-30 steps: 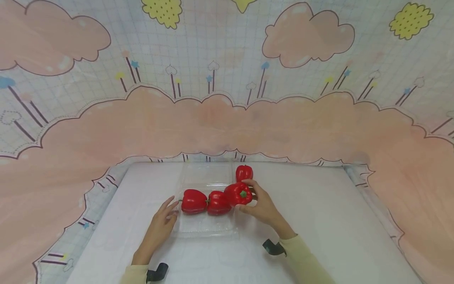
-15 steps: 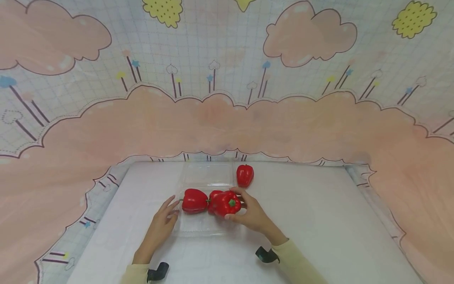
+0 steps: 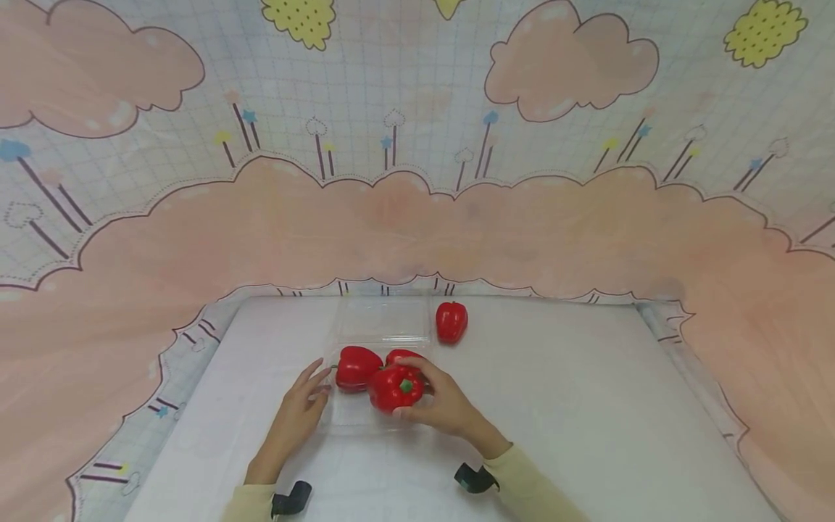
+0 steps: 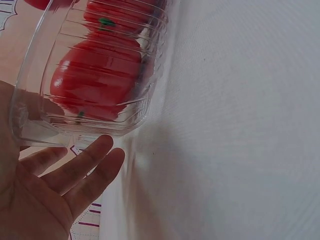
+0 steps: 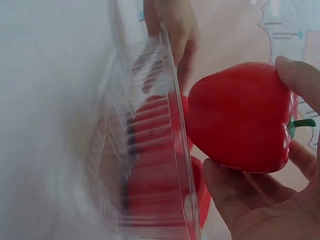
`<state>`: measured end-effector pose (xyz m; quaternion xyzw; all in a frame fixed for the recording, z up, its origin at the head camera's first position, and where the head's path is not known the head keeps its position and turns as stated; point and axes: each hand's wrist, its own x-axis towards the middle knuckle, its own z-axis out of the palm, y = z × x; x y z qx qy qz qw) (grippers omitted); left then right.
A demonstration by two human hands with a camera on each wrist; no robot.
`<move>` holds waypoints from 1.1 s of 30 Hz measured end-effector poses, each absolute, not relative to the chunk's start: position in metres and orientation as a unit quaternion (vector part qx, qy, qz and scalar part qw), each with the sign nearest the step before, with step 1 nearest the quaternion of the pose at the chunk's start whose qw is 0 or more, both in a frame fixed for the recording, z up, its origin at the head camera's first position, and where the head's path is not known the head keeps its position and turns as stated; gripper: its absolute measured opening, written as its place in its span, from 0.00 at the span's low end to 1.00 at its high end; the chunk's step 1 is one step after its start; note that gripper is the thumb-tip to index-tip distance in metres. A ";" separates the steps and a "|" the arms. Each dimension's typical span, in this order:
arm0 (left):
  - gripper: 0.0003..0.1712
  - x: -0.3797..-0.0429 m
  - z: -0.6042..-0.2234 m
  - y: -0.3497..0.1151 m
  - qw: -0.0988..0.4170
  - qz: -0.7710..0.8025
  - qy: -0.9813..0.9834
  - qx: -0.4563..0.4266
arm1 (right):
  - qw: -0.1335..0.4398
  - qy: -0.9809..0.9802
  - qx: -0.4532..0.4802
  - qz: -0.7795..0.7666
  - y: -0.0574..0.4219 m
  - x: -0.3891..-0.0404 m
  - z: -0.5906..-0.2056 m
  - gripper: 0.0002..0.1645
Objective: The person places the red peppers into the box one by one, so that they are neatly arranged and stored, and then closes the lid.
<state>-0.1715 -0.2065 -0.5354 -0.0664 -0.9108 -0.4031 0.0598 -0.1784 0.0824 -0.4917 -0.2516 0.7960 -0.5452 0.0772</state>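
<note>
Between the thumb and fingers of my right hand (image 3: 446, 406) is a red bell pepper (image 5: 240, 117) with a green stem. It is held over the near part of a clear plastic clamshell box (image 3: 339, 417), close to the rim in the right wrist view. Two more red bell peppers lie inside the box: one at the left (image 3: 355, 368), its stem pointing left, and one at the right (image 3: 399, 355), partly covered by the held pepper and my hand. At the box's left side, my left hand (image 4: 50, 185) has its fingers extended beside the wall.
The box's clear lid (image 3: 381, 319) lies folded back, away from me. Just right of it, another red bell pepper (image 3: 451, 322) sits on the white table (image 3: 574, 391). A patterned cloth (image 3: 417, 232) hangs behind the table.
My right hand has carried the held bell pepper left and toward me, from the box's right side to above its near part. My left hand has stayed in place.
</note>
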 end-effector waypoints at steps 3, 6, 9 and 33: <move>0.26 -0.171 -0.535 -0.207 0.061 -0.406 -0.909 -0.069 | 0.070 0.799 -0.254 -0.541 0.077 -0.178 -0.492 0.46; 0.26 -0.170 -0.535 -0.207 0.065 -0.407 -0.908 -0.071 | 0.064 0.804 -0.255 -0.534 0.072 -0.177 -0.493 0.46; 0.26 -0.170 -0.534 -0.207 0.067 -0.406 -0.909 -0.071 | 0.061 0.808 -0.251 -0.529 0.067 -0.178 -0.494 0.47; 0.26 -0.170 -0.532 -0.205 0.066 -0.401 -0.912 -0.062 | 0.061 0.815 -0.236 -0.526 0.043 -0.171 -0.503 0.42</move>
